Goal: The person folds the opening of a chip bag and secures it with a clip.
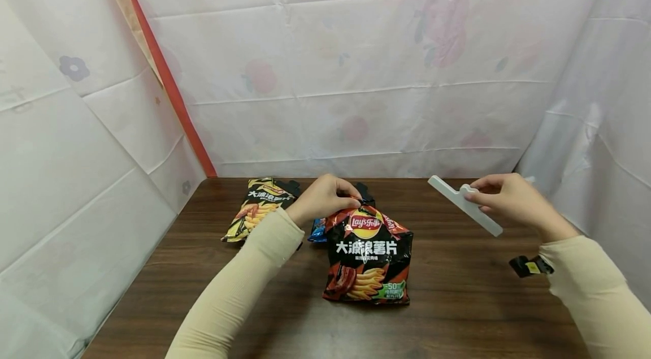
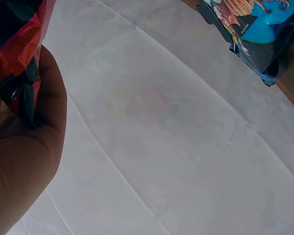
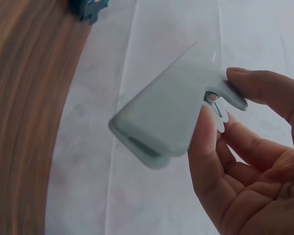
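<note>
A red-and-black Lay's chip bag [image 1: 368,260] stands near the middle of the table, its top gathered and pinched by my left hand [image 1: 324,200]. In the left wrist view, that hand [image 2: 36,152] has its fingers curled round the crumpled end of the bag [image 2: 19,63]. Off to the right, above the table, my right hand [image 1: 511,200] pinches the lever of a long white bag clip [image 1: 447,191]. The right wrist view shows the clip [image 3: 159,110] with its spring visible, between thumb and fingers of the right hand [image 3: 259,183].
A yellow-and-black chip bag [image 1: 261,206] lies at the back left of the wooden table [image 1: 458,280], with a dark clip at its top. A blue chip bag [image 1: 317,230] is mostly hidden behind the red one. White patterned cloth [image 1: 356,65] hangs behind and at the sides.
</note>
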`<state>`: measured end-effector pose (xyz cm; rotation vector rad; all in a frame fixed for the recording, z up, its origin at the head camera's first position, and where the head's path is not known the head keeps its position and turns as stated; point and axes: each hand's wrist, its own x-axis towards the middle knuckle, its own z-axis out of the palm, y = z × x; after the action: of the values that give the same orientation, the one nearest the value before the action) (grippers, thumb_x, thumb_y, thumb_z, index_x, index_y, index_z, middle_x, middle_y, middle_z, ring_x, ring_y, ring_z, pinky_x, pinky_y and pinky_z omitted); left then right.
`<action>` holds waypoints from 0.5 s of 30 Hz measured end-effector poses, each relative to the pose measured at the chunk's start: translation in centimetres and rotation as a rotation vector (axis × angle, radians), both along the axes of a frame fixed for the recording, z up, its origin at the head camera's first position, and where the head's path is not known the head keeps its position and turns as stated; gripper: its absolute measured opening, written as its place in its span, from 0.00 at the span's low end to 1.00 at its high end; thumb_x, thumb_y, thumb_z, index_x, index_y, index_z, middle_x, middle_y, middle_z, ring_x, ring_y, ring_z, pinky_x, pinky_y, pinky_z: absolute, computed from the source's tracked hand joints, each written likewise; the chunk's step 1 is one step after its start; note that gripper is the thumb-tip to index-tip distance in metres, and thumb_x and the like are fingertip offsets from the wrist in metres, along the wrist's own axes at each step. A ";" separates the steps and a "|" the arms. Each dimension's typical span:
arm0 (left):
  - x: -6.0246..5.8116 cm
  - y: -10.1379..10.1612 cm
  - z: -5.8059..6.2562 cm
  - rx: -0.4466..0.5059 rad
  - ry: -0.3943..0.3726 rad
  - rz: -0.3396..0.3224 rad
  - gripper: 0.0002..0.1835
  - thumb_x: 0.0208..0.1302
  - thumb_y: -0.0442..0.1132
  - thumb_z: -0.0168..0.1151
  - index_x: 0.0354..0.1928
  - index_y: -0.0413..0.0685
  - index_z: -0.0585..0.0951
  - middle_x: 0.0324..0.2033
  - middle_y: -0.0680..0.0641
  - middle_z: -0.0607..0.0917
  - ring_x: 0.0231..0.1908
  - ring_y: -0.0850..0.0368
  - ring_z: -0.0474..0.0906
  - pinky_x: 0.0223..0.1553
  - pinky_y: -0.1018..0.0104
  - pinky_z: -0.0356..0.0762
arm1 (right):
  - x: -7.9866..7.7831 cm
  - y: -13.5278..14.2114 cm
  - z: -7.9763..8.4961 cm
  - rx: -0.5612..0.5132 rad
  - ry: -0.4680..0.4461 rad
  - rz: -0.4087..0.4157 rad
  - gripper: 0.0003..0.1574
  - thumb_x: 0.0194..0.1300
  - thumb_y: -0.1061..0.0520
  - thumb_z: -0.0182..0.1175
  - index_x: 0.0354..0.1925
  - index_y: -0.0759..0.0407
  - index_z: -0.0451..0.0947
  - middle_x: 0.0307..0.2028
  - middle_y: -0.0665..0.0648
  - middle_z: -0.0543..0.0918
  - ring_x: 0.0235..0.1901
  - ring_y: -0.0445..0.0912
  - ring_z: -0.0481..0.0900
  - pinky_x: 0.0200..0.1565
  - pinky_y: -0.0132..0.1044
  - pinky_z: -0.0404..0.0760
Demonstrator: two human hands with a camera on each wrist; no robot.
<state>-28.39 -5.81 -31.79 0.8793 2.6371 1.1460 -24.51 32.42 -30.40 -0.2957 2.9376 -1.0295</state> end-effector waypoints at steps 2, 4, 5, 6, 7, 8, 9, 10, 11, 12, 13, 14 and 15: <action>0.0 0.0 0.0 0.001 0.001 -0.003 0.07 0.65 0.41 0.66 0.41 0.51 0.89 0.34 0.52 0.89 0.21 0.59 0.78 0.31 0.66 0.76 | 0.1 -0.7 0.4 0.001 0.012 0.011 0.31 0.65 0.40 0.64 0.53 0.64 0.81 0.44 0.63 0.87 0.30 0.41 0.86 0.34 0.33 0.82; 0.0 0.0 0.0 0.001 0.003 -0.003 0.07 0.65 0.41 0.66 0.41 0.51 0.89 0.35 0.52 0.89 0.22 0.59 0.78 0.31 0.66 0.77 | 0.2 -1.4 0.8 0.007 0.022 0.016 0.31 0.64 0.40 0.64 0.52 0.62 0.81 0.42 0.61 0.88 0.29 0.41 0.85 0.33 0.32 0.81; 0.0 0.0 0.0 0.001 0.003 -0.004 0.07 0.65 0.41 0.66 0.41 0.51 0.89 0.35 0.52 0.89 0.22 0.59 0.79 0.31 0.67 0.77 | 0.3 -1.8 1.0 0.004 0.023 0.019 0.31 0.64 0.40 0.65 0.52 0.62 0.81 0.42 0.60 0.88 0.30 0.41 0.85 0.33 0.33 0.81; 0.0 0.0 0.0 0.001 0.004 -0.003 0.07 0.65 0.41 0.66 0.41 0.51 0.89 0.35 0.52 0.89 0.22 0.59 0.79 0.31 0.67 0.77 | 0.3 -2.1 1.2 -0.002 0.020 0.020 0.31 0.63 0.39 0.65 0.52 0.62 0.82 0.41 0.59 0.88 0.30 0.41 0.85 0.33 0.33 0.81; 0.0 0.0 0.0 0.002 0.003 -0.003 0.07 0.65 0.41 0.66 0.41 0.51 0.89 0.35 0.52 0.89 0.22 0.59 0.78 0.31 0.67 0.76 | 0.4 -2.5 1.3 -0.013 0.014 0.022 0.31 0.63 0.39 0.65 0.52 0.62 0.82 0.41 0.59 0.88 0.30 0.41 0.85 0.33 0.34 0.81; -0.1 0.0 -0.1 0.002 0.004 -0.002 0.07 0.65 0.41 0.66 0.41 0.51 0.89 0.35 0.52 0.89 0.22 0.60 0.78 0.31 0.67 0.76 | 0.4 -2.8 1.4 -0.021 0.010 0.025 0.32 0.63 0.39 0.65 0.52 0.62 0.81 0.41 0.59 0.88 0.31 0.41 0.85 0.34 0.35 0.82; 0.0 0.0 -0.1 0.002 0.004 -0.001 0.06 0.65 0.41 0.66 0.41 0.51 0.89 0.35 0.52 0.89 0.22 0.60 0.78 0.30 0.67 0.76 | 0.4 -3.1 1.6 -0.027 0.006 0.027 0.32 0.62 0.39 0.65 0.52 0.61 0.81 0.41 0.59 0.88 0.31 0.42 0.85 0.34 0.36 0.82; 0.0 0.0 -0.1 0.001 0.003 0.000 0.06 0.65 0.41 0.66 0.40 0.52 0.89 0.35 0.52 0.89 0.21 0.60 0.77 0.30 0.67 0.75 | 0.5 -3.4 1.7 -0.029 0.004 0.030 0.32 0.62 0.38 0.65 0.53 0.61 0.81 0.42 0.58 0.87 0.32 0.42 0.85 0.35 0.36 0.82; 0.0 0.0 -0.1 0.001 0.003 0.002 0.06 0.65 0.41 0.66 0.40 0.52 0.89 0.35 0.52 0.89 0.21 0.60 0.77 0.30 0.67 0.75 | 0.4 -3.7 1.7 -0.025 0.008 0.032 0.32 0.62 0.38 0.65 0.53 0.60 0.82 0.42 0.58 0.87 0.33 0.42 0.85 0.35 0.36 0.82; 0.0 0.0 -0.1 0.001 0.002 0.003 0.06 0.65 0.41 0.66 0.40 0.52 0.89 0.35 0.52 0.89 0.21 0.60 0.77 0.29 0.67 0.74 | 0.4 -3.9 1.8 -0.021 0.010 0.036 0.32 0.62 0.37 0.65 0.52 0.60 0.82 0.41 0.57 0.87 0.34 0.43 0.84 0.35 0.36 0.81; 0.0 0.0 -0.1 0.000 0.002 0.005 0.06 0.65 0.41 0.66 0.40 0.52 0.89 0.35 0.52 0.89 0.21 0.60 0.76 0.29 0.67 0.74 | 0.4 -4.1 1.8 -0.016 0.016 0.041 0.31 0.62 0.37 0.65 0.52 0.59 0.82 0.41 0.57 0.88 0.34 0.43 0.84 0.35 0.36 0.81; 0.0 0.0 -0.1 0.000 0.002 0.006 0.06 0.65 0.41 0.66 0.40 0.52 0.89 0.35 0.52 0.89 0.21 0.60 0.76 0.29 0.67 0.74 | 0.4 -4.4 1.9 -0.009 0.024 0.045 0.31 0.62 0.37 0.65 0.52 0.58 0.82 0.41 0.56 0.88 0.35 0.43 0.83 0.35 0.36 0.80; 0.0 0.0 -0.1 0.000 0.002 0.006 0.06 0.65 0.41 0.66 0.40 0.52 0.89 0.34 0.52 0.89 0.20 0.60 0.76 0.28 0.67 0.74 | 0.3 -4.6 1.9 -0.008 0.029 0.051 0.31 0.62 0.37 0.65 0.52 0.58 0.83 0.41 0.55 0.88 0.35 0.42 0.83 0.35 0.35 0.79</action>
<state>-28.41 -5.86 -31.88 0.8737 2.6432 1.1467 -24.16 27.80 -28.53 -0.3875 2.9350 -1.0401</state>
